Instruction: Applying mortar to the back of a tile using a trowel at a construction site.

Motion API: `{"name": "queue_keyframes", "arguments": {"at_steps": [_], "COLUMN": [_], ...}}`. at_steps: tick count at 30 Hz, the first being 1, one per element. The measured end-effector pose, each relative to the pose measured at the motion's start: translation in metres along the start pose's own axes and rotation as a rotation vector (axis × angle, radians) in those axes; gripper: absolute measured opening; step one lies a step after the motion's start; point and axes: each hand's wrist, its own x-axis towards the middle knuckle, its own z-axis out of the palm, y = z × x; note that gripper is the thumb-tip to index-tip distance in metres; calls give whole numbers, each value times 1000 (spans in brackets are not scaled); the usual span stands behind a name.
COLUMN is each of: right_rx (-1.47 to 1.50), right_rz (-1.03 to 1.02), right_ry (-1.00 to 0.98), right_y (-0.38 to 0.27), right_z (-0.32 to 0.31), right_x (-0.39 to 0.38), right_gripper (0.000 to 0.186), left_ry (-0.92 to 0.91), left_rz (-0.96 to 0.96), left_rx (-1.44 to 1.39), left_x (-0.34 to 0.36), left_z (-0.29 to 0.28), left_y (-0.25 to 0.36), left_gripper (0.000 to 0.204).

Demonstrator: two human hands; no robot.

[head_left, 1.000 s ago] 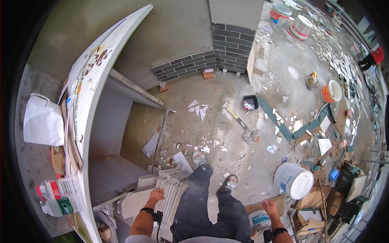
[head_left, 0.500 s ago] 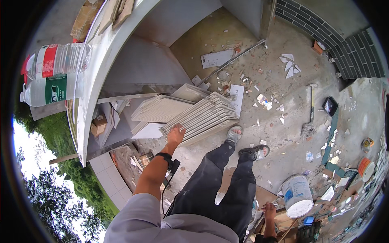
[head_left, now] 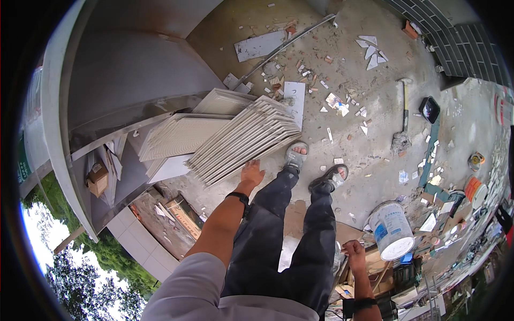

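The left hand point(head_left: 252, 173) has been shifted rightward along the near edge of the tile stack point(head_left: 249, 139), fanned on the floor point(head_left: 369, 160), so its middle is brought within reach; that hand is spread (contact cannot be told). The right hand point(head_left: 354, 253) is held half-curled near the white bucket point(head_left: 393, 235), any pinch being unclear. Leftward, room is limited by the grey compartment point(head_left: 139, 75); rightward, past the sandals point(head_left: 293, 157), barer floor is offered.

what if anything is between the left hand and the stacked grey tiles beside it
Nothing visible: the left hand is right by the near edge of the stacked grey tiles, though contact is unclear. The left sandal is to the hand's right, not between them.
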Motion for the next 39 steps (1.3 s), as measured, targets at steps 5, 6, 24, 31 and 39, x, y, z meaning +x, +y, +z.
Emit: {"name": "queue_keyframes", "arguments": {"at_steps": [5,6,24,31,39], "right_rx": [54,56,85,51,144], "right_rz": [106,112,96,180,100], "right_ry": [42,52,-19,-2,65], "right_y": [62,72,47,84,98], "right_z": [-9,-9,10,-1,6], "right_x": [-11,-13,-1,-18,-26], "right_gripper": [27,27,22,26,20], "left_ry": [127,181,265,96,-232], "left_rz": [-45,-71,-46,5,165], "left_rx": [23,13,-42,191,342], "left_x": [15,15,19,50,57], "left_z": [34,38,48,86,71], "left_y": [21,24,27,14,4], "left_gripper": [66,67,53,34,22]}}
